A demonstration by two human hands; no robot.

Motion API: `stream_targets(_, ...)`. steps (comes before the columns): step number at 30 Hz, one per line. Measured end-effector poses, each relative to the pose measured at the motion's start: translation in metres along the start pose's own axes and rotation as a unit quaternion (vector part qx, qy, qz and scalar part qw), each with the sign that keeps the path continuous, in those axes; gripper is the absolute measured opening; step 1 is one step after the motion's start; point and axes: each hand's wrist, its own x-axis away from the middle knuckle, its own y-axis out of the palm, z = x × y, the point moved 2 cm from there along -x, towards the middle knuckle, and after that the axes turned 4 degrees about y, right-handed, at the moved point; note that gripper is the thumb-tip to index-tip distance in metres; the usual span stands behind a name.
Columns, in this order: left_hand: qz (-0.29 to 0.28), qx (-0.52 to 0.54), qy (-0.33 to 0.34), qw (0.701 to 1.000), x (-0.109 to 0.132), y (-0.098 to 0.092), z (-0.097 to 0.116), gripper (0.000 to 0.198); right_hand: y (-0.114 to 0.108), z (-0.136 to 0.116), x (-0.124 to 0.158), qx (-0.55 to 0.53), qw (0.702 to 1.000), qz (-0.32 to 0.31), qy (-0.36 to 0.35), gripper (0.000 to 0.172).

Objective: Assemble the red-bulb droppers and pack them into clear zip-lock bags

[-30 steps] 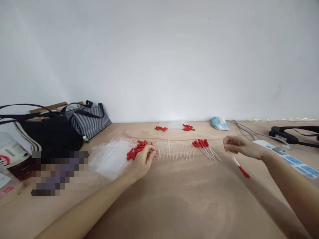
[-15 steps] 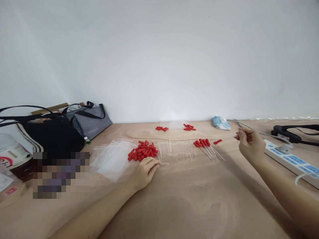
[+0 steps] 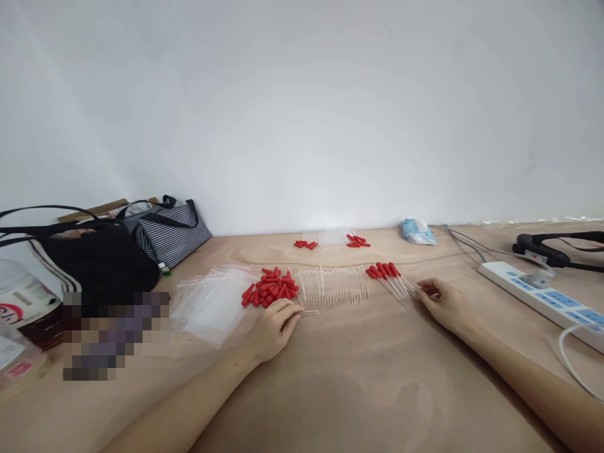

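My left hand (image 3: 278, 324) is closed, with a short clear glass tube (image 3: 311, 313) sticking out from its fingertips, low over the table. Just behind it lies a pile of loose red rubber bulbs (image 3: 271, 287). To the right of the pile, many thin clear tubes (image 3: 340, 284) lie side by side in a row. My right hand (image 3: 443, 305) pinches the stem end of a red-bulbed dropper (image 3: 396, 270), whose bulb is at the right side of a fanned group of finished-looking droppers (image 3: 377, 272). Its fingers hide the stem's tip.
Clear zip bags (image 3: 214, 308) lie left of the bulbs. Behind are more red bulbs (image 3: 358, 241) and tubes, plus a blue-white packet (image 3: 418, 231). A power strip (image 3: 542, 296) with cables is at right; bags (image 3: 174, 229) and a bottle (image 3: 28, 296) stand left.
My right hand has moved left and down, bringing the dropper from the right of the fanned group in against it. My left hand has stayed in place with the tube.
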Motion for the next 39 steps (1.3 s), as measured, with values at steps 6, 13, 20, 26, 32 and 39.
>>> stream_targets(6, -0.009, 0.001, 0.002, 1.000, -0.001, 0.000, 0.001, 0.017, 0.012, -0.038, -0.014, 0.031, 0.989, 0.014, -0.147, 0.023)
stream_targets(13, -0.018, -0.002, 0.001, 1.000, -0.002, -0.001, 0.002, 0.017, 0.049, -0.086, -0.028, 0.247, 0.948, -0.040, -0.196, 0.020)
stream_targets(20, -0.024, -0.004, 0.002, 1.000, -0.001, 0.001, 0.000, 0.017, 0.058, -0.089, -0.032, 0.310, 0.934, -0.051, -0.171, 0.023)
stream_targets(26, -0.025, -0.008, -0.018, 1.000, -0.003, 0.001, 0.001, 0.016, 0.049, -0.100, -0.019, 0.109, 0.982, -0.009, -0.153, 0.019)
stream_targets(32, -0.018, -0.031, -0.041, 0.999, -0.013, 0.009, 0.002, 0.013, 0.055, -0.128, 0.026, -0.165, 0.951, -0.152, -0.212, 0.011)
stream_targets(39, -0.027, -0.018, -0.017, 0.999, -0.014, 0.019, 0.001, 0.013, 0.066, -0.141, 0.044, -0.189, 0.923, -0.214, -0.258, 0.025)
